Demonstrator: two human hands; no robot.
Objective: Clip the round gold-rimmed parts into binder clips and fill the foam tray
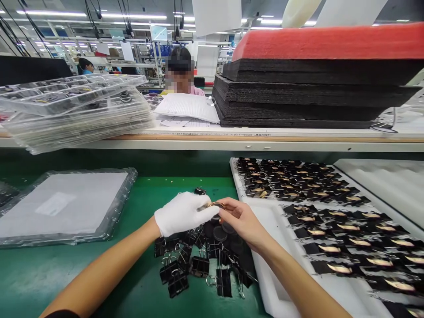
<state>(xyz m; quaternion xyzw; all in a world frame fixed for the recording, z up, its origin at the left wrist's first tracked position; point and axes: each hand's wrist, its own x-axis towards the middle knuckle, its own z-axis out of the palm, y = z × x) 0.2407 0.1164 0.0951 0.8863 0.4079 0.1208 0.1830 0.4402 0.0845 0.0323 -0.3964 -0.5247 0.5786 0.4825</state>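
My left hand [188, 213], in a white glove, and my bare right hand [240, 218] meet over the middle of the bench. Between their fingertips they pinch a small round piece with a gold-coloured edge [216, 204]; its exact kind is too small to make out. Both hands are closed on it. Below them lies a heap of black binder clips [199, 266] with wire handles, some tipped on their sides. Several black round discs [220, 233] lie among the clips, partly hidden beneath my right hand.
At right, a white foam tray [271, 216] holds rows of black clips gripping gold-edged pieces [338, 249]. A clear plastic tray with a white sheet [62, 203] lies left. On the shelf stand stacked clear trays [79, 115], papers [187, 107] and black foam sheets [298, 101]. A person sits beyond.
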